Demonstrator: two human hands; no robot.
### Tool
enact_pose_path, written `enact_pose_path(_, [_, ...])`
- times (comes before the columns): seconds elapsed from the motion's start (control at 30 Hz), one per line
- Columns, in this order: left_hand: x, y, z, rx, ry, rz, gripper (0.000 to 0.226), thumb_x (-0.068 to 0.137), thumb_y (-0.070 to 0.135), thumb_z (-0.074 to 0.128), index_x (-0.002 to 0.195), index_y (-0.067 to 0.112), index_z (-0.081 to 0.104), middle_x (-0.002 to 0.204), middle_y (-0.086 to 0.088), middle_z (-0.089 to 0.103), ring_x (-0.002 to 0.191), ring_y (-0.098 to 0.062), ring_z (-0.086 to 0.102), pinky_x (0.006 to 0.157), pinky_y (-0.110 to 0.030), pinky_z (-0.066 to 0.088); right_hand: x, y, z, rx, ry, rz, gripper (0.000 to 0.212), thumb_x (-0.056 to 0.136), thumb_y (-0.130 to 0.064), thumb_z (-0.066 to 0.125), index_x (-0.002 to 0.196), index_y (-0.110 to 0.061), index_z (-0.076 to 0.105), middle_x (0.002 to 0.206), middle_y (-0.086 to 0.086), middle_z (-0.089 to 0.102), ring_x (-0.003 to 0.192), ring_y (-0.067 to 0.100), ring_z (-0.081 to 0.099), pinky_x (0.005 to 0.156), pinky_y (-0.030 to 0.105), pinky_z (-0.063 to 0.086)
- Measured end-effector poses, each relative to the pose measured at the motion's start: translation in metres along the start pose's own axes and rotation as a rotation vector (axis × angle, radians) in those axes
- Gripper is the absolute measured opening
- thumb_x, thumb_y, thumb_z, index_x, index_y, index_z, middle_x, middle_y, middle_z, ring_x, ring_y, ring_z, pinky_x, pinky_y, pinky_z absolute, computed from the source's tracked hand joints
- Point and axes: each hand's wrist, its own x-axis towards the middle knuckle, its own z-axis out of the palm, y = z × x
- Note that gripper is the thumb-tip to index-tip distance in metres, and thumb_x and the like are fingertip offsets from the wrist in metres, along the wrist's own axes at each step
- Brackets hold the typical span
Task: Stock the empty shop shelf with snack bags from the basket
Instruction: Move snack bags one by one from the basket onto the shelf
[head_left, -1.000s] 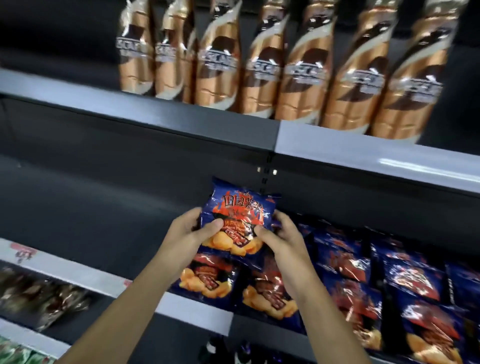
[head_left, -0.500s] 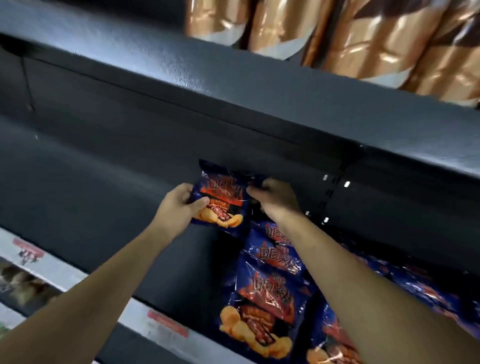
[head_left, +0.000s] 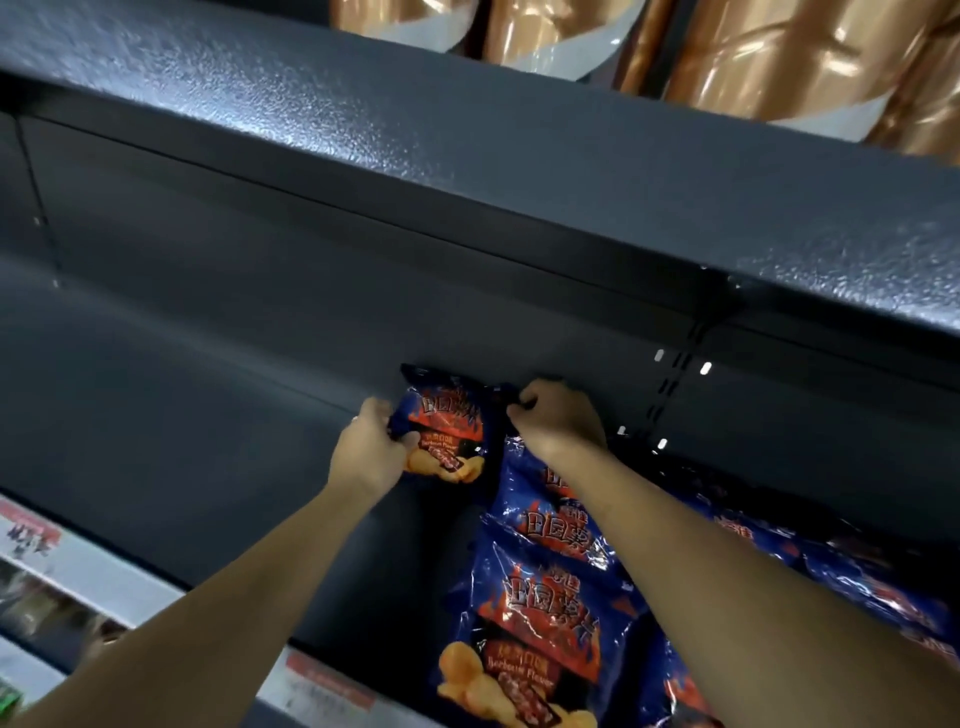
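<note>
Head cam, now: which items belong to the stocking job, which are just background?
Job: blue foil snack bag held by left hand and right hand; matching blue bags already shelved; dark grey metal shelf.
Background: copper-coloured packs on upper shelf; white price strip.

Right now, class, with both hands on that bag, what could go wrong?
1. The snack bag, gripped upright by the left hand and right hand, may topple once released; nothing props its left side.
2. The right forearm crosses over the stocked bags lying in front; withdrawing might drag them forward.

Copper foil packs (head_left: 779, 57) on upper shelf (head_left: 467, 156); red price label (head_left: 324, 678); blurred brownish packets (head_left: 47, 608) lower left.
</note>
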Motion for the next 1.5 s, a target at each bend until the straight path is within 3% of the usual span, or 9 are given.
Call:
enact_pose_path(0.07, [-0.003, 0.005, -0.004, 0.027, 0.096, 0.043, 0.042, 0.090, 0.026, 0.070, 0.124, 0.012, 0.051, 0.118, -0.004, 0.056, 0.108, -0.025, 0.057, 0.092, -0.042, 0.049, -0.004, 0.002, -0.006, 0.109, 0.018, 0.004, 0.017, 0.099, -0.033, 0.057, 0.099, -0.021, 0.069, 0.103, 0.002, 0.072, 0.097, 0.025, 0.067, 0.088, 0.042, 0.057])
enact_pose_path(0.13, [-0.008, 0.015, -0.010, 0.041, 0.161, 0.094, 0.032, 0.090, 0.027, 0.070, 0.114, 0.013, 0.054, 0.115, -0.005, 0.058, 0.107, -0.026, 0.057, 0.094, -0.045, 0.048, -0.011, 0.004, -0.014, 0.235, 0.036, -0.002, 0.012, 0.098, -0.029, 0.057, 0.093, -0.026, 0.067, 0.104, 0.000, 0.073, 0.098, 0.023, 0.067, 0.090, 0.042, 0.056])
enact_pose_path(0.23, [-0.028, 0.039, -0.018, -0.076, 0.117, 0.113, 0.019, 0.094, 0.024, 0.066, 0.107, 0.013, 0.060, 0.098, -0.001, 0.065, 0.096, -0.021, 0.062, 0.085, -0.036, 0.050, -0.031, 0.008, -0.029, 0.356, 0.059, -0.018, 0.015, 0.098, -0.023, 0.055, 0.088, -0.027, 0.065, 0.100, -0.003, 0.072, 0.097, 0.021, 0.067, 0.090, 0.039, 0.055])
enact_pose_path(0.53, [-0.150, 0.127, 0.006, -0.131, -0.087, 0.314, 0.014, 0.098, 0.029, 0.061, 0.091, 0.017, 0.063, 0.073, -0.004, 0.062, 0.064, -0.017, 0.056, 0.063, -0.034, 0.046, -0.125, 0.070, -0.096, 0.621, 0.201, 0.002, 0.015, 0.096, -0.015, 0.058, 0.098, -0.015, 0.073, 0.093, -0.001, 0.070, 0.088, 0.014, 0.062, 0.070, 0.012, 0.044])
enact_pose_path(0.8, [-0.320, 0.216, 0.108, -0.224, -0.328, 0.501, 0.012, 0.096, 0.026, 0.064, 0.084, 0.023, 0.064, 0.068, 0.003, 0.063, 0.057, -0.005, 0.053, 0.061, -0.025, 0.044, -0.275, 0.221, -0.170, 0.810, 0.381, 0.035, 0.025, 0.097, -0.014, 0.061, 0.080, -0.031, 0.067, 0.079, -0.008, 0.070, 0.075, 0.010, 0.064, 0.075, 0.027, 0.053])
enact_pose_path(0.93, [-0.424, 0.245, 0.185, -0.257, -0.553, 0.547, 0.013, 0.097, 0.024, 0.062, 0.085, 0.021, 0.064, 0.066, 0.000, 0.063, 0.054, -0.005, 0.052, 0.058, -0.025, 0.043, -0.375, 0.325, -0.199, 0.872, 0.506, 0.208, 0.024, 0.100, -0.011, 0.056, 0.081, -0.025, 0.065, 0.072, -0.005, 0.066, 0.064, 0.012, 0.059, 0.059, 0.025, 0.045])
enact_pose_path(1.03, [-0.509, 0.258, 0.248, -0.270, -0.727, 0.589, 0.017, 0.098, 0.021, 0.061, 0.081, 0.019, 0.061, 0.061, 0.004, 0.060, 0.048, -0.003, 0.050, 0.052, -0.022, 0.041, -0.461, 0.402, -0.214, 0.925, 0.617, 0.370, 0.021, 0.102, -0.013, 0.053, 0.085, -0.019, 0.065, 0.067, -0.004, 0.065, 0.060, 0.014, 0.055, 0.057, 0.025, 0.043])
enact_pose_path(1.13, [-0.594, 0.253, 0.309, -0.264, -0.924, 0.570, 0.020, 0.097, 0.019, 0.062, 0.078, 0.021, 0.059, 0.057, 0.004, 0.060, 0.047, -0.008, 0.048, 0.055, -0.031, 0.040, -0.550, 0.468, -0.218, 0.994, 0.756, 0.531, 0.017, 0.102, -0.013, 0.054, 0.089, -0.011, 0.065, 0.069, 0.006, 0.062, 0.061, 0.019, 0.053, 0.057, 0.031, 0.041])
enact_pose_path(1.5, [-0.829, 0.177, 0.493, 0.137, -1.629, 0.487, 0.013, 0.098, 0.017, 0.062, 0.088, 0.008, 0.061, 0.066, -0.005, 0.063, 0.051, -0.015, 0.054, 0.053, -0.026, 0.043, -0.834, 0.622, -0.147, 1.005, 1.269, 1.303, 0.022, 0.098, -0.013, 0.060, 0.077, -0.014, 0.066, 0.049, -0.002, 0.052, 0.044, 0.009, 0.044, 0.044, 0.020, 0.036])
